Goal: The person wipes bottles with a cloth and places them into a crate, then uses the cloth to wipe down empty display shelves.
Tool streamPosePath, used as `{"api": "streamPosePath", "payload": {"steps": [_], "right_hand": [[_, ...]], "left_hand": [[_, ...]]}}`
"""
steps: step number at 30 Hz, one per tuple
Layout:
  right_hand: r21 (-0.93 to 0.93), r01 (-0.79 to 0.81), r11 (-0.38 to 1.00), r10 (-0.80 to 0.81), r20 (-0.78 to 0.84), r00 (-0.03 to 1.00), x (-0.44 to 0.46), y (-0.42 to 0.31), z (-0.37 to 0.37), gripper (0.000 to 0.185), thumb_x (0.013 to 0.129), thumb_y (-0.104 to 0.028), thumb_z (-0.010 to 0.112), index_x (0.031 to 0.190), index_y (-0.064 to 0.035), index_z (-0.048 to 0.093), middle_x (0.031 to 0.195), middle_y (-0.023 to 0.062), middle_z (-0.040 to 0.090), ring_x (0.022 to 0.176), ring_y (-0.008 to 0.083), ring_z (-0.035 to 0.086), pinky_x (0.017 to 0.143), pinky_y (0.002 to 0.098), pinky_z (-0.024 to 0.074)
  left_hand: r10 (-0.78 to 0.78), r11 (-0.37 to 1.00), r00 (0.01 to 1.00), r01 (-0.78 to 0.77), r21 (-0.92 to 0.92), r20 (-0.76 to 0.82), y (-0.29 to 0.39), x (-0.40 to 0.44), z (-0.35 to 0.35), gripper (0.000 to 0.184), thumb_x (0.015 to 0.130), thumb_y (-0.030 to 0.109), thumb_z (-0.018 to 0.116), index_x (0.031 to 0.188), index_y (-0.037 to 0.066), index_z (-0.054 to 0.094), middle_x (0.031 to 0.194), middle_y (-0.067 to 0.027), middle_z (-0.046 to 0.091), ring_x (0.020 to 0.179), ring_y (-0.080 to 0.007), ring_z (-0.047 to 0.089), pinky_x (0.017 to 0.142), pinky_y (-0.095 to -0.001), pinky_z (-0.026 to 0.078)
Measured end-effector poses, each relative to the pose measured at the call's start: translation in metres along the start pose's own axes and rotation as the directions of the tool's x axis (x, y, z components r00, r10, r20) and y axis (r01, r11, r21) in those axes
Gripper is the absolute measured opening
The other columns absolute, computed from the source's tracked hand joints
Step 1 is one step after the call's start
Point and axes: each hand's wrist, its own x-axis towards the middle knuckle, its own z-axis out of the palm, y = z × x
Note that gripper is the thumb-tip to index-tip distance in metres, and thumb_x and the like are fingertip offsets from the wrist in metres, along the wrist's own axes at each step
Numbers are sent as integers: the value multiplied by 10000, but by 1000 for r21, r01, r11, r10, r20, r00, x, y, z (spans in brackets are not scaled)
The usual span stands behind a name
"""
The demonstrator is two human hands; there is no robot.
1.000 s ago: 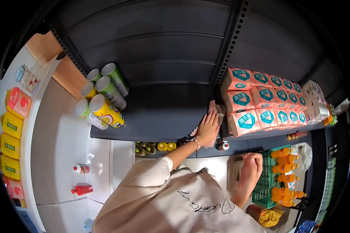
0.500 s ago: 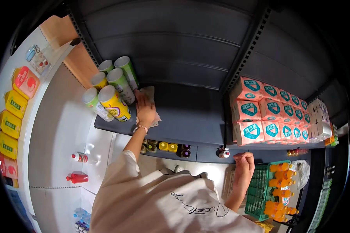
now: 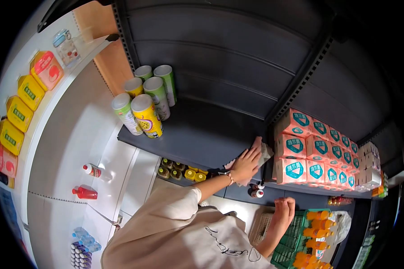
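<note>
My left hand [image 3: 247, 167], with a bracelet on its wrist, presses a crumpled pale cloth [image 3: 265, 154] onto the dark shelf [image 3: 197, 134]. Its fingers stretch over the cloth near the shelf's right end. Just below the cloth, at the shelf's front, is a small white bottle with a red cap [image 3: 256, 193]. My right hand [image 3: 283, 213] hangs lower down, above a green crate [image 3: 296, 231]. The fingers there are curled in, and nothing shows in them.
Green and yellow canisters [image 3: 148, 115] stand at the shelf's left end. Pink tissue packs [image 3: 294, 145] are stacked to the right. Orange drink bottles [image 3: 318, 233] lie at the green crate. Several dark bottles [image 3: 177, 170] sit below the shelf. A white shelf [image 3: 92, 45] with cartons rises at left.
My left hand has slid the cloth rightward along the shelf, from beside the canisters to near the tissue packs. My right hand stays low with fingers curled. The view has shifted somewhat.
</note>
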Motion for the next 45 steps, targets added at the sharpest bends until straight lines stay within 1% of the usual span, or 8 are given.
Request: {"api": "streamPosePath", "payload": {"steps": [10, 14, 16, 19, 22, 30, 38, 45], "right_hand": [[-130, -141, 981, 169, 243, 955, 12, 25, 32, 81, 938, -126, 567, 909, -52, 551, 856, 34, 602, 813, 119, 563, 786, 265, 428], [-295, -119, 948, 260, 503, 824, 3, 27, 93, 73, 948, -116, 545, 930, -47, 563, 858, 33, 619, 761, 91, 516, 718, 232, 405], [-380, -74, 922, 314, 624, 716, -15, 23, 126, 57, 949, -88, 545, 957, -39, 572, 873, 32, 617, 842, 95, 556, 770, 231, 429], [-412, -151, 899, 430, 757, 492, -42, 55, 164, 45, 936, -64, 567, 969, -35, 575, 905, 29, 616, 896, 112, 578, 838, 239, 434], [-510, -220, 831, 554, 787, 269, -77, 133, 178, 98, 954, -109, 562, 988, -19, 577, 953, 37, 631, 902, 122, 584, 854, 262, 442], [-716, -137, 685, 611, 667, -427, -243, 193, 173, 212, 978, -181, 541, 1128, -36, 585, 1055, 38, 627, 965, 120, 576, 859, 257, 440], [-782, 127, 611, 684, 440, -582, -354, 215, 183, 483, 983, -326, 530, 1370, -51, 442, 1158, 59, 608, 1088, 131, 572, 861, 272, 456], [-855, 34, 518, 577, 320, -752, -441, 218, 183, 330, 972, -261, 553, 1142, 20, 589, 1045, 62, 654, 972, 140, 629, 871, 272, 484]], "left_hand": [[-18, 980, 999, 13, -198, -28, -45, -100, -74, 515, 817, 133, 583, 1321, 49, 516, 1379, -100, 506, 1296, -225, 459, 1063, -349, 399], [-314, 946, 908, 274, -174, -278, -53, -188, -130, 462, 790, 46, 584, 1252, 73, 589, 1254, -106, 604, 1087, -198, 610, 885, -331, 512], [-816, 511, 578, 703, -495, -22, -47, -249, -151, 397, 807, 48, 588, 1203, 53, 612, 989, -126, 683, 892, -244, 667, 780, -353, 525], [-976, 214, 155, 560, -800, -152, -73, -385, -123, 349, 860, 97, 571, 1203, 52, 621, 807, -52, 648, 706, -132, 591, 645, -309, 486], [-959, 96, -204, 422, -901, -198, -50, -502, -138, 334, 911, 145, 517, 1215, 27, 590, 913, -29, 621, 768, -116, 552, 683, -265, 463], [-837, 170, -535, -49, -984, -118, 97, -578, -231, 420, 931, 244, 466, 1255, -8, 554, 1048, -93, 629, 917, -180, 589, 811, -290, 478], [-841, 206, -534, -174, -963, -83, 169, -563, -262, 396, 951, 227, 516, 1247, -34, 548, 1105, -81, 632, 1013, -144, 563, 902, -266, 438], [-656, 204, -652, 334, -920, -382, 212, -615, -247, 323, 951, 226, 521, 1098, -38, 634, 1066, -144, 651, 1005, -205, 599, 886, -301, 448]]}}
